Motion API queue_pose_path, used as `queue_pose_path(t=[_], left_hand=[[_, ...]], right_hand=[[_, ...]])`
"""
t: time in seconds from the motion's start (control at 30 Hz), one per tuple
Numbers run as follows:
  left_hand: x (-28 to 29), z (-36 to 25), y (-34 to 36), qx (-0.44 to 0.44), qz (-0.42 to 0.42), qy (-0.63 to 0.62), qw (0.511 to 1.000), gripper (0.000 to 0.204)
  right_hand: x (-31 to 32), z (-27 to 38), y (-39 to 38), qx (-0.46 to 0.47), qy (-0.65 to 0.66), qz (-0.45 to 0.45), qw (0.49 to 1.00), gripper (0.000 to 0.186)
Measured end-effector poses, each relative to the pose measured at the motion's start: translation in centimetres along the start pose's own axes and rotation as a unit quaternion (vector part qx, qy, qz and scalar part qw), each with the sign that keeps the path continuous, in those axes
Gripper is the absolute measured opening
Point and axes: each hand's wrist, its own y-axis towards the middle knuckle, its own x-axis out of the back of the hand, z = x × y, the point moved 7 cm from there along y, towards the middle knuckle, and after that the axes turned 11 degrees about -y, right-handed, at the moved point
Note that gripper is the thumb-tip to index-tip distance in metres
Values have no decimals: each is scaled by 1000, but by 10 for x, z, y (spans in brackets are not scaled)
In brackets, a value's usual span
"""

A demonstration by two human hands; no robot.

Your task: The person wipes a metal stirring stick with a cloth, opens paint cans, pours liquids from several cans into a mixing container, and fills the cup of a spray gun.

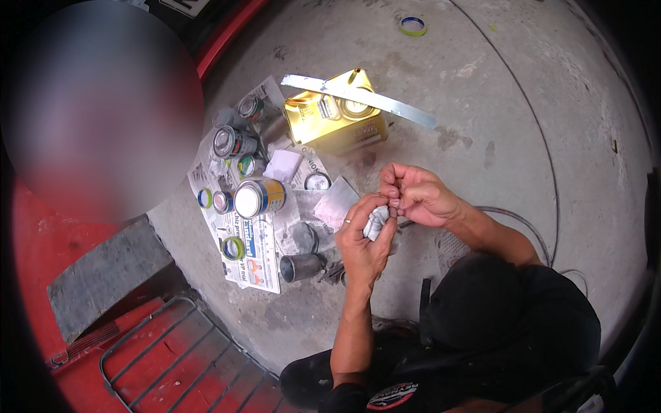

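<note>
Closed around a small crumpled white wad [376, 223], perhaps cloth or paper, is my left hand [363, 237]. My right hand [420, 198] meets it at the fingertips, thumb and forefinger pinched together; anything between them is too small to make out. Just left of the hands lies a pale sheet [335, 204] on spread newspaper [246, 265]. Beyond them stands a gold rectangular tin [313, 124], with a flat metal strip [403, 110] lying across its top.
On the newspaper stand a white-lidded can [251, 199], a dark can [227, 142], a grey cup [297, 268] and green tape rolls [233, 248]. Another roll [413, 26] lies far off. A cable [537, 117] crosses the concrete. A metal rack [186, 358] and grey block [113, 279] sit lower left.
</note>
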Motion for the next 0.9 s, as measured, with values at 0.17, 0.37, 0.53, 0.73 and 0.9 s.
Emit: queue_pose_path(t=[0.17, 0.37, 0.53, 0.73, 0.9], left_hand=[[6, -11, 2, -64, 55, 116, 990, 30], [10, -6, 2, -43, 70, 125, 989, 32], [13, 3, 0, -43, 82, 123, 988, 33], [10, 2, 1, -49, 69, 106, 991, 30], [9, 2, 0, -36, 65, 124, 990, 30]], right_hand=[[1, -6, 1, -25, -20, -1, 999, 36], [3, -15, 1, -40, -49, -9, 998, 34], [3, -16, 0, -48, -38, -1, 998, 33], [5, -15, -1, -40, -22, -3, 999, 34], [7, -16, 0, -41, -33, -6, 999, 34]])
